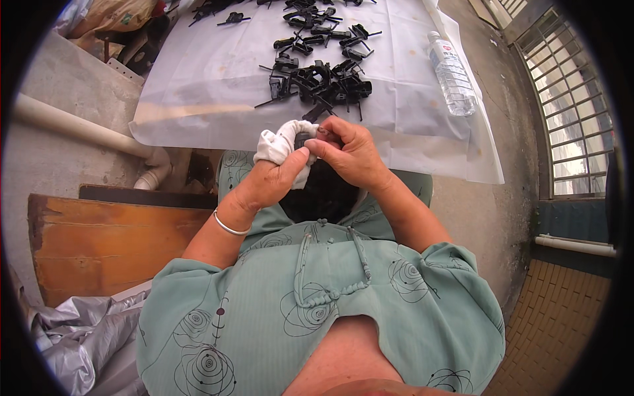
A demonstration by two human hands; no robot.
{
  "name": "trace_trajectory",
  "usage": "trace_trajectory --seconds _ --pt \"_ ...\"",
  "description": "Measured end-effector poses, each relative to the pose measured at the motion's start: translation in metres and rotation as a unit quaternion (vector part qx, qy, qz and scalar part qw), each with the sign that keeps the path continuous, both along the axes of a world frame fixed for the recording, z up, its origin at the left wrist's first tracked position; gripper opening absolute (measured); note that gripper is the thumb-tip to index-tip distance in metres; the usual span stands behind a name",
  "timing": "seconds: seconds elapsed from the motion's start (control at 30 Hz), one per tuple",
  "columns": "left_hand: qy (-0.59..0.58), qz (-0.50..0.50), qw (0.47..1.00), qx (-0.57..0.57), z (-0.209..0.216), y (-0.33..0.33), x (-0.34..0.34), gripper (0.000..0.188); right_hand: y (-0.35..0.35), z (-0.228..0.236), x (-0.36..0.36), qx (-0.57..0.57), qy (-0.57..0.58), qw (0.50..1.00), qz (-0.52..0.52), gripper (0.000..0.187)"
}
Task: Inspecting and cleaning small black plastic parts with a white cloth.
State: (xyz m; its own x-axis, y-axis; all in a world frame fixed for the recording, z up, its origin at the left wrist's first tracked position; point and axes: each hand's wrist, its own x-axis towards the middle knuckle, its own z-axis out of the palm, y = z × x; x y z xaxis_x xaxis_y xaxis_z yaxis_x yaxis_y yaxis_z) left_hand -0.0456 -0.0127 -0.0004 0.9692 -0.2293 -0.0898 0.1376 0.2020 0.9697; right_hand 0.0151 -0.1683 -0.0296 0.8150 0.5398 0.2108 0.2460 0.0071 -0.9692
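Observation:
My left hand (271,178) is closed around a white cloth (282,142), which covers most of its fingers. A small dark part (302,140) peeks out between the cloth and my right fingertips. My right hand (355,153) is bent in a pinch against it, thumb and forefinger close together; what exactly lies inside that pinch is hidden. Just beyond my hands, a pile of black plastic parts with thin stems (323,86) lies on the white sheet (211,86). Below my hands, between my knees, sits a round dark container (323,198), its contents too dark to make out.
A clear plastic bottle (452,76) lies on the sheet's right side. More black parts (317,20) are scattered farther back. To the left are a brown wooden board (112,244), a white pipe (79,125) and silver fabric (92,336). A barred window (568,105) stands at right.

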Motion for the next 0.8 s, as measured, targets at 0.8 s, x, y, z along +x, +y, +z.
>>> trace_trajectory --seconds 0.8 --pt "-0.294 0.056 0.839 0.455 -0.037 0.006 0.072 0.027 0.008 -0.013 0.061 -0.203 -0.301 0.905 -0.223 0.015"
